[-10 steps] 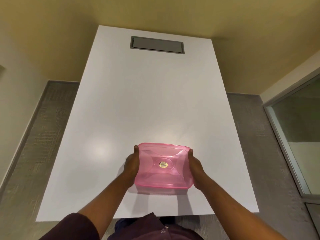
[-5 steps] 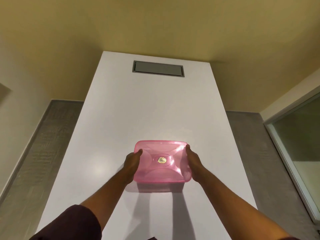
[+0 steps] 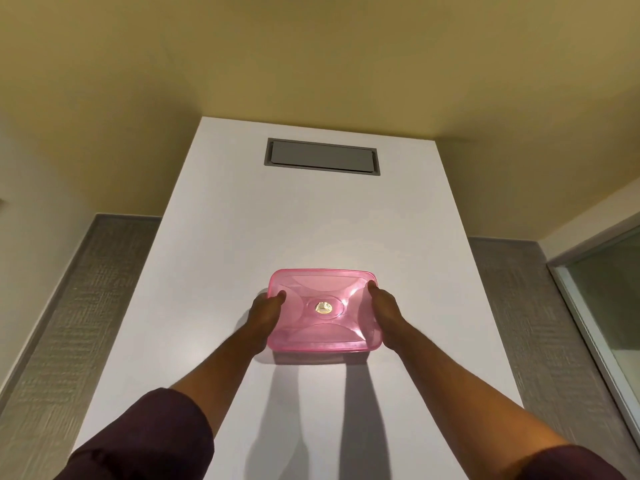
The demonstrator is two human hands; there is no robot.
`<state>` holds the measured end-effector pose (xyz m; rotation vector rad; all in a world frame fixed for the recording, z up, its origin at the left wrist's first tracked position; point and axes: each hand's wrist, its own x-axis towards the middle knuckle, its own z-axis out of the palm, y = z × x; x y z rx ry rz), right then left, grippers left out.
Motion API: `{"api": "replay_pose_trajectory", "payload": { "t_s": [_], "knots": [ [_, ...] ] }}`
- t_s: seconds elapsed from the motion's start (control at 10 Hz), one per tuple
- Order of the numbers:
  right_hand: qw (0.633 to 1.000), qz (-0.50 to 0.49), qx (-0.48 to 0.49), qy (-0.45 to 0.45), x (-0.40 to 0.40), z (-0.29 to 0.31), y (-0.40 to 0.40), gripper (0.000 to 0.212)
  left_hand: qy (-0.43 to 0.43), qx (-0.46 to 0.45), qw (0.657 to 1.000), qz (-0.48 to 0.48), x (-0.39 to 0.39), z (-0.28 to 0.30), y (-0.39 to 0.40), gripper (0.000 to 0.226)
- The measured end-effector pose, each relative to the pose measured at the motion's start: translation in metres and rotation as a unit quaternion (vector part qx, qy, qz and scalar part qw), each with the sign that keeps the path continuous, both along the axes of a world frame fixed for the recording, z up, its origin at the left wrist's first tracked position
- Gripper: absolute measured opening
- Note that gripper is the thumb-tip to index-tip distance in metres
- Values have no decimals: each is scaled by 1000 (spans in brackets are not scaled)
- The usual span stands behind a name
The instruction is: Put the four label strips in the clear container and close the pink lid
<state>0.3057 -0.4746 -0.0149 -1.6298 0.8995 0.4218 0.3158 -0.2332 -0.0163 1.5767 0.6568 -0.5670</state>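
The pink lid [image 3: 323,289] sits flat on top of the container, which rests on the white table [image 3: 311,216]. A small gold sticker marks the lid's centre. My left hand [image 3: 265,315] grips the container's left side, thumb on the lid's edge. My right hand [image 3: 384,311] grips the right side the same way. The clear container body is almost hidden beneath the lid; only a sliver shows at the front. No label strips are visible; I cannot see inside through the lid.
A grey recessed cable flap [image 3: 322,156] lies in the table near its far end. Grey carpet [image 3: 86,289] runs along both sides of the table. A glass partition [image 3: 609,299] stands at the right.
Both hands have pushed the lidded container farther away across the table, arms stretching out. The head camera has tilted up, showing more wall.
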Motion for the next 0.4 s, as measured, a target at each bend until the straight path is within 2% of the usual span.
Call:
{"api": "replay_pose_trajectory", "payload": {
  "t_s": [0.2, 0.3, 0.4],
  "knots": [
    [1000, -1, 0, 10, 7, -9, 1, 60, 15, -16, 1000, -10, 5, -10, 2, 45],
    [999, 14, -35, 7, 5, -5, 4, 62, 6, -19, 999, -30, 3, -7, 4, 42],
    [994, 38, -106, 1, -5, -4, 7, 65, -6, 12, 999, -52, -3, -6, 5, 48]
  ]
}}
